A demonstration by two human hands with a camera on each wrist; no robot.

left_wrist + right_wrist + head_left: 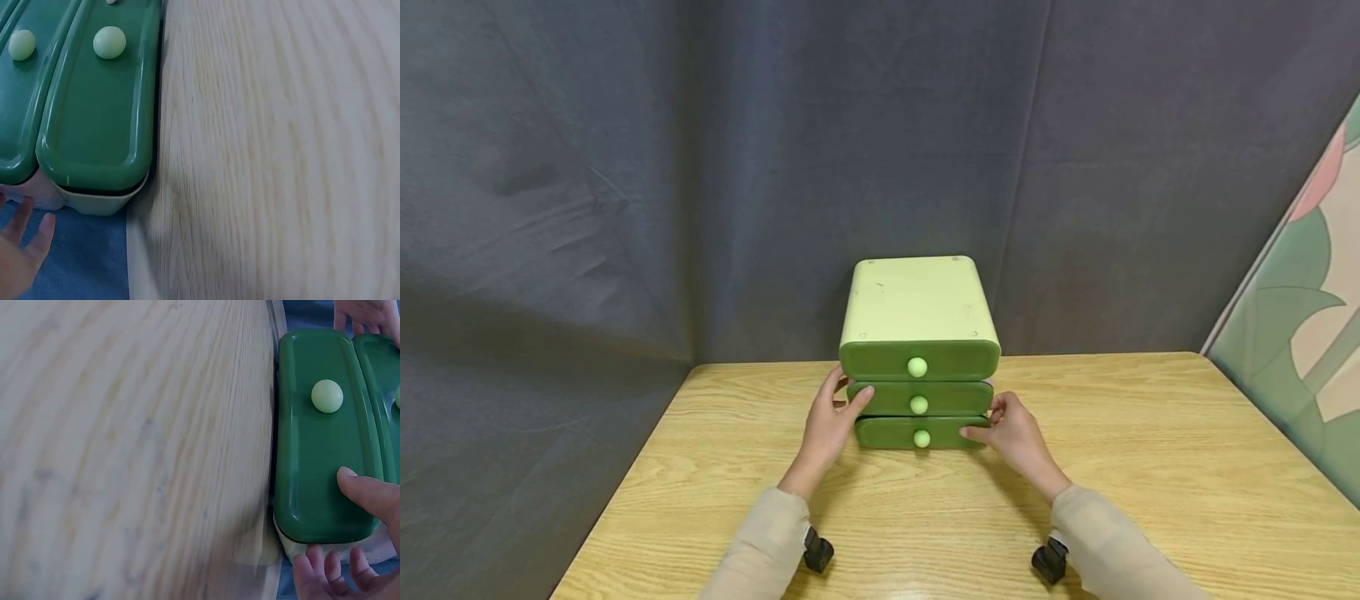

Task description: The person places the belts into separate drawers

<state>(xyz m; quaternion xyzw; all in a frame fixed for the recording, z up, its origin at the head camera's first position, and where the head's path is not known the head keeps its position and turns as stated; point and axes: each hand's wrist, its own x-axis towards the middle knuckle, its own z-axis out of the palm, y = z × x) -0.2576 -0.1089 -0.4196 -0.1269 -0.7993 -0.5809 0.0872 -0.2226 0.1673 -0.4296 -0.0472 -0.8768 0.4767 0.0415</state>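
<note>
A small chest of drawers [922, 300] stands on the table, with a pale green top and three dark green fronts. Each front carries a round pale knob [917, 367]. My left hand [829, 423] holds its left side, thumb on the middle drawer [955, 398] and fingers along the side. On the opposite side, my right hand [1017, 433] grips the bottom drawer [325, 447]; its thumb presses the front and its fingers curl at the side. The left wrist view shows the lower drawer fronts and pale sides up close. All three fronts look closed.
The light wooden table [715, 500] extends to both sides and in front of the chest. A dark grey curtain [850, 125] hangs behind and to the left. At the right stands a panel [1300, 317] printed with leaves and a pink shape.
</note>
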